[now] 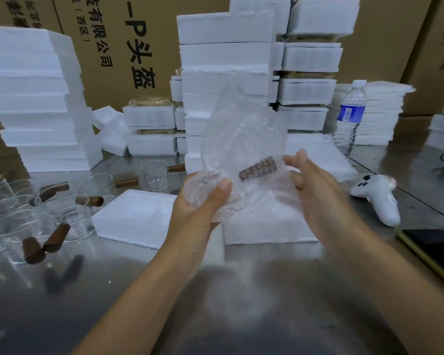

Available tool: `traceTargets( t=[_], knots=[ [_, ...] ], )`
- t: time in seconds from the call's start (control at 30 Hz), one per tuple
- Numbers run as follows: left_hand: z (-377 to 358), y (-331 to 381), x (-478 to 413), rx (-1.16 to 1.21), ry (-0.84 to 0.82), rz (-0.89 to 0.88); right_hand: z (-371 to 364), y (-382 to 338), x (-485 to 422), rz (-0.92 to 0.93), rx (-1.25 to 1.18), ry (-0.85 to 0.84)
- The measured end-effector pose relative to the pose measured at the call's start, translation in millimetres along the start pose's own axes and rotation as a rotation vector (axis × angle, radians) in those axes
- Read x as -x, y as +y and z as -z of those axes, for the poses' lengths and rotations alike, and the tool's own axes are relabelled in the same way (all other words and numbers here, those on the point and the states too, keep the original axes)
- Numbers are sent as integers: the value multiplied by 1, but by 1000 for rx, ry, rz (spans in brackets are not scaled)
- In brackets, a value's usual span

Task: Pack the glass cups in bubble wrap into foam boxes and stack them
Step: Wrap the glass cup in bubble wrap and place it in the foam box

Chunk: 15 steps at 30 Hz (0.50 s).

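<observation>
at frame centre a bubble-wrapped cup (244,160) is gripped by the left hand (203,203), while the right hand (315,185) is held open against the wrap, above a foam box (133,216).

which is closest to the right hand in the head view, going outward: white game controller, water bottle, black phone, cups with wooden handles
From the right hand:
1. white game controller, just to its right on the table.
2. black phone, at the right edge, nearer the person.
3. water bottle, standing farther back on the right.
4. cups with wooden handles, across the table on the far left.
</observation>
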<state>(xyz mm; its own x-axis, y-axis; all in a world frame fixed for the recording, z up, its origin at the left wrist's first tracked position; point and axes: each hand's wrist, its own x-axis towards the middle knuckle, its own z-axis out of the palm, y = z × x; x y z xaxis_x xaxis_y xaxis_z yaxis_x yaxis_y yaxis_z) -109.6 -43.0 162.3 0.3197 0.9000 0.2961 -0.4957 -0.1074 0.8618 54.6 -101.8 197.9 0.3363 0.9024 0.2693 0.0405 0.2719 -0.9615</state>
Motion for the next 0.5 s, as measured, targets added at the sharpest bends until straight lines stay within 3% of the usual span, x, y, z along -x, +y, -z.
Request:
traceTargets(
  t=[0.1, 0.37, 0.5],
  knots=[
    [2, 0, -2, -39, 55, -36, -3, 2, 5, 71, 87, -39],
    [4, 7, 0, -236, 42, -113, -4, 1, 5, 155, -21, 96],
    [6, 8, -1, -164, 68, -85, -6, 3, 5, 155, 14, 130]
  ],
)
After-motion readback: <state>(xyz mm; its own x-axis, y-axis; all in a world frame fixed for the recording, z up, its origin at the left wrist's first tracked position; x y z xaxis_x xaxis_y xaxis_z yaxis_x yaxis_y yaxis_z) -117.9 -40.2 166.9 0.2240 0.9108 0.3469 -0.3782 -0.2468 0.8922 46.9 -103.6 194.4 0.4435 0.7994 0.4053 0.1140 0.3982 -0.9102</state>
